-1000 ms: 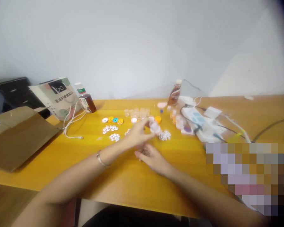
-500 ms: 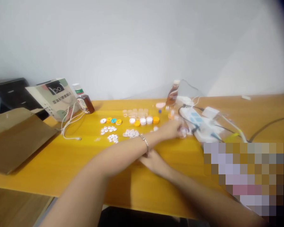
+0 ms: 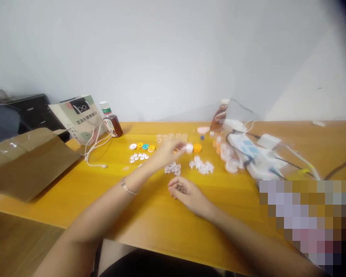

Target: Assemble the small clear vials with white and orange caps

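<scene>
My left hand (image 3: pixel 170 150) reaches over the row of round caps, palm down, its fingers blurred beside a white cap (image 3: pixel 189 148). I cannot make out whether anything is between them. My right hand (image 3: pixel 186 192) rests near the table's middle with its fingers curled in, and nothing shows inside. Just beyond it lie two heaps of small white plastic pieces, a left heap (image 3: pixel 173 168) and a right heap (image 3: pixel 202 166). An orange cap (image 3: pixel 197 148) sits right of the white one. Small clear cups (image 3: pixel 171 137) stand in a row behind my left hand.
Open caps (image 3: pixel 145 147) and small white discs (image 3: pixel 138 157) lie to the left. A cardboard box (image 3: pixel 31 161), paper bag (image 3: pixel 82 119), dark bottle (image 3: pixel 113 125) and white cable (image 3: pixel 96 165) are further left. At right are clear containers (image 3: pixel 232 165), a brown bottle (image 3: pixel 220 117) and a power strip (image 3: pixel 248 148).
My left hand has moved left from the clear containers to the caps, uncovering the right heap of white pieces. My right hand stays about where it was. The view has shifted slightly.
</scene>
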The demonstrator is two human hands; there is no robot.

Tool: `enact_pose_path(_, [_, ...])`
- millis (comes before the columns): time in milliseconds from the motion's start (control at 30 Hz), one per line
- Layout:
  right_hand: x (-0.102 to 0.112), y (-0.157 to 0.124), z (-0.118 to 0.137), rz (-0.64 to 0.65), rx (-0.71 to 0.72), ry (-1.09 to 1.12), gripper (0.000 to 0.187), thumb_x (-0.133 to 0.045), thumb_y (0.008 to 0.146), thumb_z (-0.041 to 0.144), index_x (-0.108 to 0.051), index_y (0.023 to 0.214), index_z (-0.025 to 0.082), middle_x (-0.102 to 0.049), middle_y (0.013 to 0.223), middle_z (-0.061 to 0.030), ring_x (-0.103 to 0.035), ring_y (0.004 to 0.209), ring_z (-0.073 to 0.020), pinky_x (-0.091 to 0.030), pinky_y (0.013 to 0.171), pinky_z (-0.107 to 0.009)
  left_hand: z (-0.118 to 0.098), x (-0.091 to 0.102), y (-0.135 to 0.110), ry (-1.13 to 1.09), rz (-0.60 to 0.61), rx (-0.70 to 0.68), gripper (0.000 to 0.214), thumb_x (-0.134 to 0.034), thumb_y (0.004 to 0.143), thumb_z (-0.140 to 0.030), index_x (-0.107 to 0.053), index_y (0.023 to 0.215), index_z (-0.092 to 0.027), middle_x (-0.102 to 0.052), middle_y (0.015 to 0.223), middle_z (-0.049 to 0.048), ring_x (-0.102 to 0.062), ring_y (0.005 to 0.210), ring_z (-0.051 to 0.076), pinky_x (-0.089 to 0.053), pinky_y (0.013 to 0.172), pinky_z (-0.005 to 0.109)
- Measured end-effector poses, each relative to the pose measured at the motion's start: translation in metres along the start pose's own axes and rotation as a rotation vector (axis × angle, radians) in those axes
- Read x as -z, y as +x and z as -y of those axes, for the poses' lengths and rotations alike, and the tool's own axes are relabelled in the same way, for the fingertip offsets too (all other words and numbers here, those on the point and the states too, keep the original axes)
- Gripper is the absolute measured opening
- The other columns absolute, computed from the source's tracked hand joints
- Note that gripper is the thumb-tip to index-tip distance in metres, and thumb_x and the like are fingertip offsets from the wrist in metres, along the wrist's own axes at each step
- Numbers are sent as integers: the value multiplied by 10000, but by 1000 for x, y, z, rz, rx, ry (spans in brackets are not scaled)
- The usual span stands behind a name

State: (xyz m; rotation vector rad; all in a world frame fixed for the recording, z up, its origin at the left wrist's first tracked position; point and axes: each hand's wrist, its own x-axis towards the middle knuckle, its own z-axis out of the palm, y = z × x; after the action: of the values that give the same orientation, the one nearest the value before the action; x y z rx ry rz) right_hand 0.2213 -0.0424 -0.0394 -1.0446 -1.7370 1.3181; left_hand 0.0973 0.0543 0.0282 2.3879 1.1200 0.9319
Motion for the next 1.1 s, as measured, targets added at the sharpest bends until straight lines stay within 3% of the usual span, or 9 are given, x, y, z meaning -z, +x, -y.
enact_pose_path(100, [0,0,1,14,-9,-12,108,-511,813,295,-512,844,192,-557,708,6,-544,654,-119,-466,642,-272,46,59,-32,87,-151,185,265,-460,839,-334,-601,964,-147,-657,969,58,-597,877,178,-473,789,298])
enact_pose_path(167, [0,0,1,12,-10,-21,109,-511,815,297,-514,847,194,-559,721,2,-548,670,-122,-469,654,-277,80,87,-50,160,-248,323,325,-413,841,-344,-585,983,-108,-634,1017,106,-580,931,220,-459,819,343])
enact_pose_path(267, [1,0,2,16,-18,-36,116,-509,816,305,-515,848,194,-560,719,3,-547,667,-122,-465,648,-276,119,106,-68,228,-241,468,378,-520,750,-372,-583,995,-91,-620,1047,136,-582,930,253,-445,836,373])
enact_pose_path(367, [2,-1,5,19,-26,-36,120,-512,810,310,-514,841,194,-557,713,7,-546,664,-122,-461,651,-278,137,108,-76,254,-167,529,437,-560,708,-447,-594,990,-114,-631,1032,113,-592,906,237,-454,808,332])
enact_pose_path(500, [3,-2,7,23,-31,-26,120,-509,808,306,-513,842,190,-555,715,5,-547,664,-123,-460,656,-283,132,110,-79,272,-49,548,427,-550,695,-527,-634,869,-146,-668,890,68,-604,804,212,-462,698,278])
enact_pose_path(667, [4,-1,6,25,-18,-61,110,-514,805,298,-520,835,192,-558,716,8,-541,661,-117,-446,633,-265,117,108,-79,349,184,460,316,-529,717,-472,-642,777,-183,-680,750,27,-606,665,179,-444,598,251])
enact_pose_path(933, [4,-2,10,27,-15,-93,95,-516,807,290,-535,809,196,-568,712,4,-534,657,-119,-435,623,-261,127,96,-75,415,119,420,148,-526,684,-303,-611,671,-182,-659,693,49,-592,646,200,-421,615,284])
enact_pose_path(1000, [4,-2,10,26,-16,-90,97,-514,807,293,-535,808,199,-569,712,5,-537,656,-121,-436,619,-261,122,98,-74,428,91,406,138,-520,686,-287,-604,665,-179,-646,677,51,-582,639,200,-417,617,291])
enact_pose_path(1100, [4,-2,9,25,-9,-88,109,-511,807,305,-537,807,199,-571,709,7,-537,653,-121,-433,620,-261,97,97,-72,393,75,360,137,-516,708,-283,-602,722,-177,-644,717,44,-582,669,179,-426,637,277])
